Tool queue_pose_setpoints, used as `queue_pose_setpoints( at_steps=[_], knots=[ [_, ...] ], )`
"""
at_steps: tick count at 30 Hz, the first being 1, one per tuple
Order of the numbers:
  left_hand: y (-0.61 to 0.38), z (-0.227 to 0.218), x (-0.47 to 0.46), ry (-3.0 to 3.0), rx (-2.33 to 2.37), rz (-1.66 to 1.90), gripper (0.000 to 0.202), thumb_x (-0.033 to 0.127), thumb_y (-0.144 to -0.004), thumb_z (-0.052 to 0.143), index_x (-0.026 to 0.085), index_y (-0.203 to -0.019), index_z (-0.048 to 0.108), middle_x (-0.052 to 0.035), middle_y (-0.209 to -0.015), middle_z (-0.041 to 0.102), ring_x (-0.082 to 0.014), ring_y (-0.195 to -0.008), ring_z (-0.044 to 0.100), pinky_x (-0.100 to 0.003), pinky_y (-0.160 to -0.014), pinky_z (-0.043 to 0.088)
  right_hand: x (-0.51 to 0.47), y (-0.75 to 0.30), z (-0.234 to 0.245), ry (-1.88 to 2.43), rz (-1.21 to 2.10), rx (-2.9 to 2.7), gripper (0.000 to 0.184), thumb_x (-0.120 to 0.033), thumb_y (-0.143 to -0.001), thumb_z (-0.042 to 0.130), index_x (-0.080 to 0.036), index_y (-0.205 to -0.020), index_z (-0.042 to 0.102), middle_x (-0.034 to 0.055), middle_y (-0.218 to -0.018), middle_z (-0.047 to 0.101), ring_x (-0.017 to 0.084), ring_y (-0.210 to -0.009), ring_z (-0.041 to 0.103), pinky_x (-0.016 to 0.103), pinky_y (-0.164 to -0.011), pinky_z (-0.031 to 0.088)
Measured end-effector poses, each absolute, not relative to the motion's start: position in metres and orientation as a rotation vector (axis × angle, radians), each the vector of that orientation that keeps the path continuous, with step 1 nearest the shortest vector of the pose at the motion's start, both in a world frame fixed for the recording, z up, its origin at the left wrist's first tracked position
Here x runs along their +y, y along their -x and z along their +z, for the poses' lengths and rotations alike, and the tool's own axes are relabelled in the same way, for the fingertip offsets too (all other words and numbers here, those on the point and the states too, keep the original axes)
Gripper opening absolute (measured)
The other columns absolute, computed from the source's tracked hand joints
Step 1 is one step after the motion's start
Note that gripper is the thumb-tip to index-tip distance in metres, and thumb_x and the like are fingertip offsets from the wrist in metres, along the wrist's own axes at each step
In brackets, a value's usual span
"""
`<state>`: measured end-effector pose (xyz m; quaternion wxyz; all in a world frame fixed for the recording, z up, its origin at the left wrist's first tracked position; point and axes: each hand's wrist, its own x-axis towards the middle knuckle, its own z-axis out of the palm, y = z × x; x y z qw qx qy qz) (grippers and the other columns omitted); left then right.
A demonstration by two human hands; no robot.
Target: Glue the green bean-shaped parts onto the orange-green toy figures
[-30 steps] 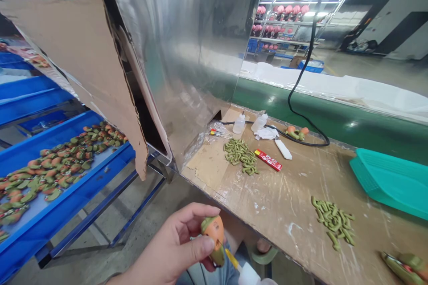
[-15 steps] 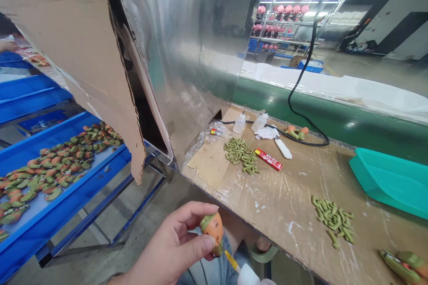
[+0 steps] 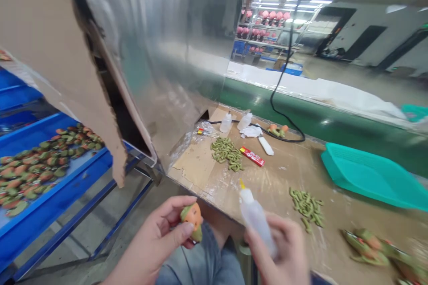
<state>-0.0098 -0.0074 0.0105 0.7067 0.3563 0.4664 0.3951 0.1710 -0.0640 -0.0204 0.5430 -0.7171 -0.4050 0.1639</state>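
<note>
My left hand (image 3: 157, 242) pinches a small orange toy part with a green rim (image 3: 192, 220) between thumb and fingers, low in the middle of the view. My right hand (image 3: 284, 251), blurred by motion, is wrapped round a white squeeze bottle with a yellow nozzle (image 3: 254, 216), whose tip points up and away from the toy part. Both hands hover over my lap at the near edge of the cardboard-covered workbench (image 3: 267, 178). Two heaps of small green pieces (image 3: 227, 153) (image 3: 306, 207) lie on the bench.
A teal tray (image 3: 368, 176) sits at the right. Two small bottles (image 3: 226, 121), a red tube (image 3: 252, 156), a black cable (image 3: 284, 111) and finished toys (image 3: 368, 242) lie on the bench. A blue trough of orange-green parts (image 3: 43, 160) runs at the left under a cardboard flap (image 3: 67, 75) and metal housing.
My right hand has risen into view and lifted the bottle's nozzle away from the toy part to point upward. The view has shifted right and down.
</note>
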Motion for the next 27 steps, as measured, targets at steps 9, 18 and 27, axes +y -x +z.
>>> queue_pose_setpoints(
  at_steps=[9,18,27],
  knots=[
    [0.010,0.006,-0.002,-0.798,1.102,0.858,0.035,0.035,-0.066,0.078,0.022,-0.098,0.069,-0.0029,-0.075,0.073,-0.0182,-0.069,0.060,-0.026,-0.055,0.052,-0.043,-0.228,-0.051,1.922,0.322,-0.952,0.038,-0.053,-0.081,0.048,-0.020,-0.100,0.052,0.0092,-0.103,0.062,0.021,-0.090,0.060,0.035,-0.079,0.048],
    [0.000,0.007,-0.006,-0.750,0.975,0.805,0.032,0.034,-0.066,0.078,0.025,-0.096,0.072,-0.0018,-0.072,0.073,-0.0169,-0.065,0.060,-0.026,-0.054,0.052,-0.069,-0.303,-0.049,2.462,0.107,-1.112,0.020,-0.031,-0.071,0.041,-0.021,-0.082,0.055,0.0093,-0.075,0.062,0.027,-0.074,0.059,0.038,-0.067,0.042],
    [-0.001,0.012,-0.012,-0.689,0.881,0.759,0.031,0.036,-0.065,0.079,0.023,-0.092,0.074,-0.0015,-0.071,0.071,-0.0158,-0.064,0.062,-0.027,-0.055,0.053,-0.063,-0.274,-0.039,2.458,0.210,-1.233,0.037,-0.042,-0.067,0.036,-0.021,-0.079,0.064,0.0115,-0.083,0.065,0.027,-0.076,0.063,0.038,-0.065,0.045]
  ],
)
